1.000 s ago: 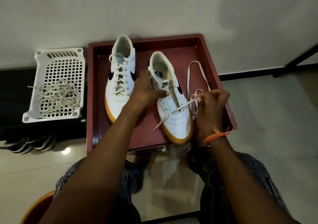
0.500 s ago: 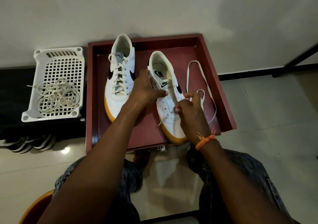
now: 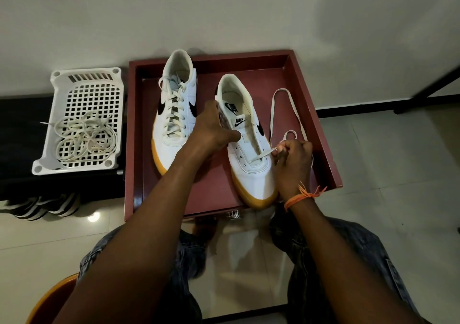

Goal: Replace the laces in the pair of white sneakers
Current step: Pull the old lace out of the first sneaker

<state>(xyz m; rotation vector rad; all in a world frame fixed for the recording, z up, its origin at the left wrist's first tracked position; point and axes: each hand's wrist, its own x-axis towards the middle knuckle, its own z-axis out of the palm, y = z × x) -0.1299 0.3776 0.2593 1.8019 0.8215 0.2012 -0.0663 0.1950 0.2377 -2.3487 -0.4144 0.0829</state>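
I have two white sneakers in the red tray point(image 3: 321, 134) at mid-frame. The left sneaker point(image 3: 174, 114) sits fully laced toward the tray's upper left, so I judge that one done, though whether its lace is the new one I cannot tell. The right sneaker point(image 3: 249, 144) lies at the tray's centre with nearly all its eyelets bare; only one lace point(image 3: 283, 109) runs through the bottom eyelets near the toe, the rest of it looping loose on the tray floor to the right of the shoe. So I put the job at roughly halfway: one shoe to thread from the bottom row up, then tie.

My left hand point(image 3: 214, 129) grips the right sneaker's side at the tongue, fingers curled over the edge to steady it. My right hand point(image 3: 293, 154) is closed in a pinch on the lace just beside the shoe's right edge, drawing it taut across the toe row.

Count: two sneakers, one tray, one white basket point(image 3: 84, 122) at the left of the frame holding a tangle of laces point(image 3: 84, 139) whose number I cannot make out.
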